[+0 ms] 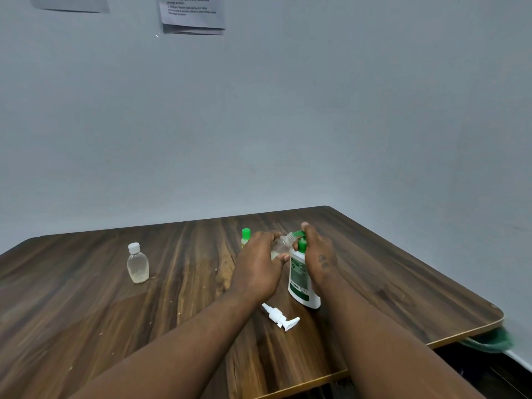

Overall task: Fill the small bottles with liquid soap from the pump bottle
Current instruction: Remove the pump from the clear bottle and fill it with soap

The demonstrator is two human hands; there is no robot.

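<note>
My left hand [259,266] has its fingers curled round an uncapped small bottle [280,246], tilted with its mouth at the nozzle of the pump bottle [300,280], which stands on the desk [172,283]. My right hand [319,254] grips the pump bottle, one finger on its green head. A white-capped small bottle [137,264] stands well left of it. A loose white pump [280,315] lies just in front of it.

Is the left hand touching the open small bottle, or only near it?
Touching. In the head view the left hand grips the small bottle, fingers over it and thumb under it, tilting it toward the pump bottle.
</note>
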